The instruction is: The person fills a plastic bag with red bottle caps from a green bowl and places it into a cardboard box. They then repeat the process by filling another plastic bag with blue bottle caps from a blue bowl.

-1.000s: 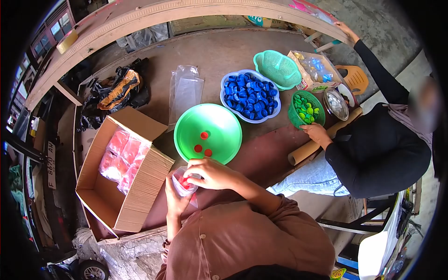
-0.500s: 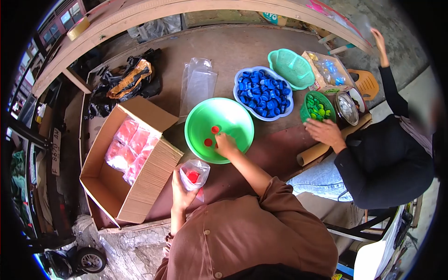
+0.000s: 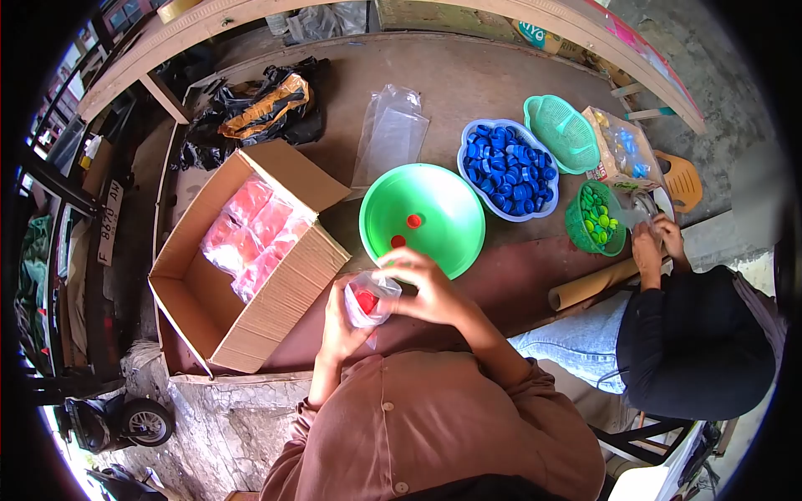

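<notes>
My left hand (image 3: 336, 327) is wrapped round a small clear plastic bag (image 3: 388, 288) with red plastic caps (image 3: 366, 301) inside. Over the bag's mouth is my right hand (image 3: 428, 290), slightly blurred, its thumb and fingers apart and no cap visible in them. Just beyond lies a green bowl (image 3: 451, 188), where two red caps (image 3: 413, 221) are visible. To the left, a cardboard box (image 3: 276, 313) stands open with filled bags of red caps (image 3: 251, 225) in it.
Blue caps (image 3: 510, 167) fill a scalloped basin, near an empty mint basket (image 3: 560, 125) and a green basket of green caps (image 3: 595, 219). At right, a co-worker's hands (image 3: 656, 246) handle clear plastic. Flat plastic bags (image 3: 393, 125), a black plastic bag (image 3: 251, 117) and a cardboard tube (image 3: 593, 285) lie about.
My right hand has moved out of the green bowl to the mouth of the bag in my left hand. The co-worker's raised arm has come down, bringing both hands together.
</notes>
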Available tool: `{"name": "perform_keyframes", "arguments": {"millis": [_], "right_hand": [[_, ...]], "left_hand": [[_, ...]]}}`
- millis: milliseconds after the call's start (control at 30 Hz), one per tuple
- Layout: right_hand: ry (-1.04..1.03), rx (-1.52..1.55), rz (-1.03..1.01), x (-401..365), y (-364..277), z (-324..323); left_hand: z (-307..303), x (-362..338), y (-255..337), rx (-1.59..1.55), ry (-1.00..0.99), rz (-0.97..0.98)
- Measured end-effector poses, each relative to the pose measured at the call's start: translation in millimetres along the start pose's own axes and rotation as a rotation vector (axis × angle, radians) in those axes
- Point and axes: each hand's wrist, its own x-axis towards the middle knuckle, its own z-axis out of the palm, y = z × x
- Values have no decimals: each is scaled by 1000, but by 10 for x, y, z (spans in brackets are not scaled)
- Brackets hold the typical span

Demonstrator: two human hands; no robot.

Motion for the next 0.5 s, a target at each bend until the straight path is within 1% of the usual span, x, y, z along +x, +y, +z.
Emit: {"name": "perform_keyframes", "arguments": {"millis": [33,67,100,133,167,233,267,333,367,433,467,500], "right_hand": [[104,77,16,21,176,32],[158,86,189,27,330,22],[231,-23,269,50,548,54],[160,-149,375,35,747,51],[99,-224,360,11,1001,103],[-117,-436,459,64,1122,163],[-118,-434,457,54,1156,224],[-216,-686,381,46,1204,331],[-218,-685,378,40,1270,370],[-229,-720,265,49,1352,404],[-232,-720,264,22,1384,397],[-140,-627,296,20,1333,357]], "left_hand": [[-3,-8,-5,-26,2,-5],[-6,-17,-5,-27,7,-9],[-12,-19,2,3,13,-12],[-19,-12,12,34,18,-13],[-26,-1,32,35,20,-12],[-32,7,76,35,-8,25],[-34,0,67,38,-6,24],[-34,-3,37,56,-4,33],[-39,-5,41,56,-1,31],[-38,-6,49,42,15,19],[-34,-8,46,40,17,18],[-36,-12,42,45,18,9]]}}
